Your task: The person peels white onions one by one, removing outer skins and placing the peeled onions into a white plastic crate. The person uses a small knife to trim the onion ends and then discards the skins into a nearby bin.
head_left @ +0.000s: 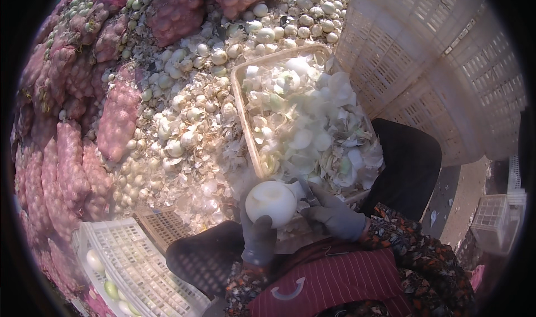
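A large peeled white onion [271,204] rests in my gloved left hand [258,235], its fingers and thumb around the lower and left side. My gloved right hand [335,214] is closed around a small knife [309,192], whose blade lies close to the onion's right side; a pale piece of skin shows between onion and blade. Just beyond my hands is a plastic crate [247,128] heaped with onion skins and trimmings [310,120].
Loose onions [266,35] and dry skins cover the ground beyond. Red mesh sacks of onions [119,116] are piled at the left. A white crate [138,258] holding peeled onions stands lower left. Tall stacked plastic crates [402,65] rise at the right.
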The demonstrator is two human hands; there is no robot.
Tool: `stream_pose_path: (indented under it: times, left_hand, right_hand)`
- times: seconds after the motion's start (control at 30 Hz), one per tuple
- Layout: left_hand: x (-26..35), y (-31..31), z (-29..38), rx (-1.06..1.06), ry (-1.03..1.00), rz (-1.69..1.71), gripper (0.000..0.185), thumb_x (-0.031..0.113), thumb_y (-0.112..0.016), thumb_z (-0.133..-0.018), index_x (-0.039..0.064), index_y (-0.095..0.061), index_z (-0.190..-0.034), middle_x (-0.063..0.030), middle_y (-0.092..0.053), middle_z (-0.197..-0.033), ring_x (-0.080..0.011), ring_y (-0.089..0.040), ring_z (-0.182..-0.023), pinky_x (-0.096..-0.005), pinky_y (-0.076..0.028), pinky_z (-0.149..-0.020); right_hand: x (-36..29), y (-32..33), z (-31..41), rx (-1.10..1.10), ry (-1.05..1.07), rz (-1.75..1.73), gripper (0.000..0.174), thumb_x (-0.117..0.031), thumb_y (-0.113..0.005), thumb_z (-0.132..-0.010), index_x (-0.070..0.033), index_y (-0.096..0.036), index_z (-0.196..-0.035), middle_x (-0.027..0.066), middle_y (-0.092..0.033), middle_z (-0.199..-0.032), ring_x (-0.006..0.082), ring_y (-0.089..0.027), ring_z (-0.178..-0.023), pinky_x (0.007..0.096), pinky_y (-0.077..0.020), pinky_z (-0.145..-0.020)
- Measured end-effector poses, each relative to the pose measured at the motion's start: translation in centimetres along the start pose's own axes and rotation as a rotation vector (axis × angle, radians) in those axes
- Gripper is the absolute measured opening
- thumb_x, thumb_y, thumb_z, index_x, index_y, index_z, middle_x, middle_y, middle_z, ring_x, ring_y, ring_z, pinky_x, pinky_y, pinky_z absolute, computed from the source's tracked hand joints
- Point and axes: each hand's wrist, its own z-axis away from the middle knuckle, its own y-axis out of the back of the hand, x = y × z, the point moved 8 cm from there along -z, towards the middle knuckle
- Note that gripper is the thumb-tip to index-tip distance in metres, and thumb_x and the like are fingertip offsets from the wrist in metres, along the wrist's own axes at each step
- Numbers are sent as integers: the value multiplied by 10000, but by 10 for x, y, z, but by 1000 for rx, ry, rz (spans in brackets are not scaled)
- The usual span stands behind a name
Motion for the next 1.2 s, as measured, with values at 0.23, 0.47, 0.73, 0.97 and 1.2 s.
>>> stream_pose_path:
  times: [0.23, 0.47, 0.73, 0.97, 1.2]
  left_hand:
    - [-36, 10, -9, 20, 258, 211, 693, 445, -635, -950, 11, -424, -1447, -179, -558, -1350, -322, -570, -1230, -493, -477, -1043]
    - [-43, 27, -11, 126, 320, 429, 624, 369, -653, -948, 30, -449, -1430, -155, -579, -1327, -332, -602, -1169, -479, -529, -972]
    - [2, 6, -13, 38, 91, -214, 850, 144, -806, -821, 7, -327, -1509, -172, -548, -1344, -309, -592, -1202, -436, -546, -990]
    - [5, -16, -11, -148, 23, -781, 987, 246, -903, -722, -24, -363, -1502, -171, -625, -1274, -281, -627, -1191, -406, -543, -971]
    - [2, -13, -13, -255, 90, -1018, 1022, 350, -904, -699, -47, -392, -1489, -225, -639, -1267, -311, -666, -1131, -398, -530, -963]
  right_hand:
    - [-56, -15, 13, 180, 782, 895, 608, -41, -584, -940, -90, -405, -1520, 51, -608, -1019, 84, -547, -745, 260, -476, -634]
    - [-14, 19, 12, 135, 148, -179, 567, -5, -535, -945, -91, -435, -1496, 109, -648, -1175, 97, -563, -735, 269, -489, -632]
    - [-39, 41, -10, 144, 193, 936, 609, -79, -608, -901, -23, -427, -1480, 206, -582, -1358, 291, -661, -1060, 341, -540, -887]
    - [-40, -14, 8, -76, 425, 1461, 704, -152, -708, -829, -58, -441, -1474, 256, -490, -1454, 386, -651, -1130, 423, -574, -883]
    - [-46, -6, 5, -49, 446, 1156, 640, -91, -631, -880, -73, -446, -1492, 214, -595, -1333, 321, -674, -1082, 388, -574, -838]
